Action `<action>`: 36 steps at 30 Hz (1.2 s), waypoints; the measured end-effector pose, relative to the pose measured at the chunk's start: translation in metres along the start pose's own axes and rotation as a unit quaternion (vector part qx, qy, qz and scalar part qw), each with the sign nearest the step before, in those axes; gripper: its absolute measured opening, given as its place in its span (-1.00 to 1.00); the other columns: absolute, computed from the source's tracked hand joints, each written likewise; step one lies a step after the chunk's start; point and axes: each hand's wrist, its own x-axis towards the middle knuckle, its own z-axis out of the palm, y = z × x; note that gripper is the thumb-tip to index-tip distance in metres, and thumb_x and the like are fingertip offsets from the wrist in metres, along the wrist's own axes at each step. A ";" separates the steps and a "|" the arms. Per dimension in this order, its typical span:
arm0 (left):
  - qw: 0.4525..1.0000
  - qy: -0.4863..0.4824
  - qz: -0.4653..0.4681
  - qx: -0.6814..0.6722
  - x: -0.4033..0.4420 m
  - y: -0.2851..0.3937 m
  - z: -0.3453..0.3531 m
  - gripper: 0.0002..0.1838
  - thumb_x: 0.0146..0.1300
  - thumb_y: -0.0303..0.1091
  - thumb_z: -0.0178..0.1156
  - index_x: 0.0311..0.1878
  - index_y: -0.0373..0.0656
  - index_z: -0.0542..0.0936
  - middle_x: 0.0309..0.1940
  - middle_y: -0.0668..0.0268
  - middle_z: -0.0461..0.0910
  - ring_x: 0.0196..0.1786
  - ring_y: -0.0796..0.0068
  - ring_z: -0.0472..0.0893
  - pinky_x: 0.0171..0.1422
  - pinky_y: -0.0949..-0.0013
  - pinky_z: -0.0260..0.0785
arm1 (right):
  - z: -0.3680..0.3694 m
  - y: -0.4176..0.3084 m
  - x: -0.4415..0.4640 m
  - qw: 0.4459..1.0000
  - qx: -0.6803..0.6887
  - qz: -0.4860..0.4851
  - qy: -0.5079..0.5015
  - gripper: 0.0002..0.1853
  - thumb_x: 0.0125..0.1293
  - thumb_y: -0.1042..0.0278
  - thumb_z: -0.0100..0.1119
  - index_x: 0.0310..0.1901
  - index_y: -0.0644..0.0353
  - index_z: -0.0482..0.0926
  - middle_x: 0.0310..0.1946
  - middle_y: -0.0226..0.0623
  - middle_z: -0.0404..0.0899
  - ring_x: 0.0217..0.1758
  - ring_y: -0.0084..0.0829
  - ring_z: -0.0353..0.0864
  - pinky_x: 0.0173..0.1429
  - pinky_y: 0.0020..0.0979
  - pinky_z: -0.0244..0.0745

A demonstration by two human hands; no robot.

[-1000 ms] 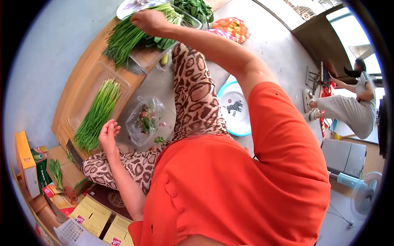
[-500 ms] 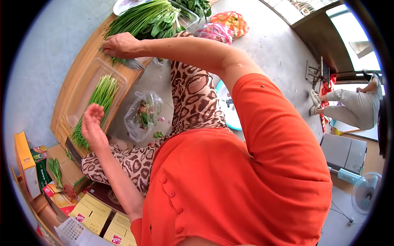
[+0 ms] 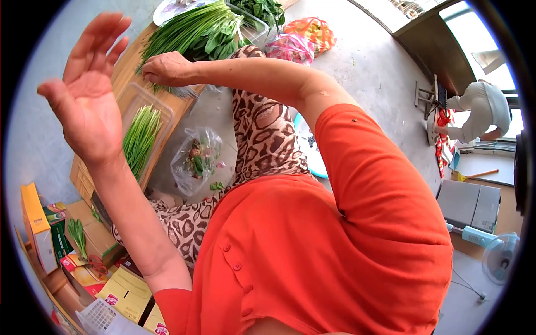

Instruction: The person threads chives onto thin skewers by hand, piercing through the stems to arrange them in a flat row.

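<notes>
A long, light-brown wooden tabletop (image 3: 127,66) runs along the left of the scene. Right of it sits a person in an orange-red short-sleeved shirt (image 3: 312,245) and brown leopard-print trousers (image 3: 262,128). The right arm reaches across to the left, elbow bent; the left arm rises from the near left, forearm angled up. A large heap of long green chive-like stalks (image 3: 187,33) lies at the tabletop's far end. Nearer is a clear rectangular plastic tray (image 3: 166,116), with a smaller pale-to-green bundle of stalks (image 3: 142,137) in it. A clear plastic bag of scraps (image 3: 195,159) lies on the floor to the right. The left hand (image 3: 92,106) is lifted, empty, palm showing, fingers and thumb spread. The right hand (image 3: 166,68), back upward, curls its fingers down between heap and tray; whether it grips anything is hidden.
</notes>
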 end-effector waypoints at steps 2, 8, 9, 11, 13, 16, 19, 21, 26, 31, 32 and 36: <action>0.998 -0.055 0.015 0.002 0.009 0.002 0.007 0.02 0.23 0.49 -0.48 0.26 -0.36 0.34 0.24 -0.01 0.37 0.33 0.10 0.34 0.44 0.11 0.08 | -0.002 -0.001 -0.001 1.000 -0.001 0.000 0.001 -0.78 0.23 0.21 -0.01 -0.27 0.15 0.54 -0.27 -0.18 0.57 -0.15 -0.13 0.58 -0.14 -0.14 0.48; 0.992 -0.115 0.040 -0.045 0.024 0.006 0.039 -0.01 0.25 0.46 -0.45 0.24 -0.36 0.37 0.23 -0.02 0.38 0.32 0.13 0.36 0.45 0.12 0.08 | -0.001 0.000 -0.004 1.000 0.002 -0.005 0.009 -0.78 0.22 0.21 -0.01 -0.28 0.15 0.54 -0.28 -0.18 0.56 -0.14 -0.13 0.58 -0.13 -0.14 0.48; 0.990 -0.103 0.042 -0.083 0.020 0.013 0.055 -0.07 0.30 0.42 -0.44 0.17 -0.35 0.43 0.11 0.05 0.47 0.19 0.23 0.43 0.34 0.19 0.18 | 0.000 0.000 -0.004 1.000 -0.001 -0.002 0.009 -0.79 0.22 0.21 -0.01 -0.28 0.14 0.54 -0.28 -0.18 0.56 -0.14 -0.13 0.58 -0.13 -0.14 0.48; 0.986 -0.128 0.051 -0.092 0.015 0.016 0.074 -0.16 0.29 0.35 -0.36 0.10 -0.33 0.45 0.05 0.07 0.49 0.13 0.23 0.45 0.28 0.19 0.21 | -0.002 -0.002 -0.005 1.000 -0.003 0.002 0.009 -0.79 0.21 0.21 -0.01 -0.27 0.14 0.54 -0.28 -0.19 0.56 -0.14 -0.13 0.58 -0.13 -0.14 0.48; 0.978 -0.172 0.059 -0.098 0.009 0.013 0.098 -0.24 0.28 0.28 -0.28 0.03 -0.32 0.46 0.00 0.09 0.51 0.06 0.24 0.47 0.21 0.20 0.25 | -0.007 -0.009 -0.008 1.000 0.011 0.030 -0.003 -0.79 0.20 0.21 0.00 -0.26 0.12 0.55 -0.29 -0.19 0.57 -0.15 -0.14 0.58 -0.13 -0.15 0.48; 0.953 -0.271 0.084 -0.103 -0.015 0.005 0.144 -0.37 0.27 0.18 -0.16 -0.07 -0.29 0.49 -0.09 0.12 0.54 -0.04 0.25 0.51 0.11 0.20 0.31 | 0.019 0.007 0.002 0.999 -0.009 0.023 -0.028 -0.76 0.25 0.21 0.01 -0.18 0.10 0.59 -0.20 -0.25 0.61 -0.11 -0.17 0.59 -0.05 -0.17 0.49; 0.922 -0.353 0.114 -0.109 -0.043 0.003 0.174 -0.49 0.26 0.08 -0.04 -0.18 -0.27 0.52 -0.18 0.15 0.57 -0.15 0.25 0.54 0.01 0.21 0.36 | 0.012 -0.011 0.006 0.999 -0.016 0.024 -0.021 -0.78 0.24 0.23 0.00 -0.22 0.10 0.60 -0.22 -0.25 0.61 -0.13 -0.18 0.59 -0.08 -0.18 0.49; 0.901 -0.397 0.129 -0.118 -0.058 0.001 0.190 -0.56 0.25 0.02 0.04 -0.25 -0.26 0.54 -0.24 0.17 0.59 -0.21 0.26 0.57 -0.06 0.21 0.40 | 0.006 -0.008 -0.003 0.999 -0.015 0.030 -0.014 -0.79 0.22 0.25 0.00 -0.25 0.12 0.59 -0.28 -0.23 0.60 -0.16 -0.16 0.59 -0.12 -0.17 0.49; 0.924 -0.330 0.175 -0.081 -0.071 -0.010 0.191 -0.64 0.25 -0.06 0.14 -0.30 -0.24 0.59 -0.31 0.20 0.63 -0.28 0.24 0.60 -0.11 0.19 0.45 | -0.013 -0.019 0.008 1.000 0.002 0.009 0.012 -0.74 0.23 0.17 -0.05 -0.30 0.11 0.59 -0.33 -0.17 0.62 -0.22 -0.13 0.61 -0.16 -0.13 0.48; 0.978 -0.149 0.147 0.023 -0.079 -0.028 0.129 -0.49 0.32 0.06 0.02 -0.11 -0.26 0.61 -0.25 0.15 0.63 -0.10 0.19 0.59 0.04 0.23 0.40 | -0.047 -0.018 0.009 0.999 -0.008 0.027 0.034 -0.78 0.23 0.20 0.06 -0.26 0.15 0.59 -0.32 -0.19 0.60 -0.18 -0.14 0.59 -0.11 -0.18 0.50; 0.986 -0.124 0.109 0.036 -0.087 -0.031 0.107 -0.52 0.33 0.02 0.04 -0.11 -0.27 0.61 -0.25 0.14 0.62 -0.10 0.21 0.58 0.03 0.27 0.40 | -0.046 -0.005 0.005 0.998 -0.017 0.020 0.053 -0.79 0.23 0.22 0.05 -0.22 0.11 0.60 -0.29 -0.19 0.61 -0.18 -0.15 0.60 -0.11 -0.19 0.50; 0.991 -0.044 -0.060 0.107 -0.141 -0.056 0.021 -0.65 0.35 -0.15 0.09 -0.14 -0.30 0.62 -0.31 0.18 0.60 -0.19 0.36 0.58 -0.08 0.40 0.39 | -0.042 0.015 -0.035 0.989 0.093 0.117 0.009 -0.78 0.31 0.24 0.07 -0.23 0.20 0.62 -0.53 -0.29 0.60 -0.49 -0.47 0.58 -0.37 -0.40 0.48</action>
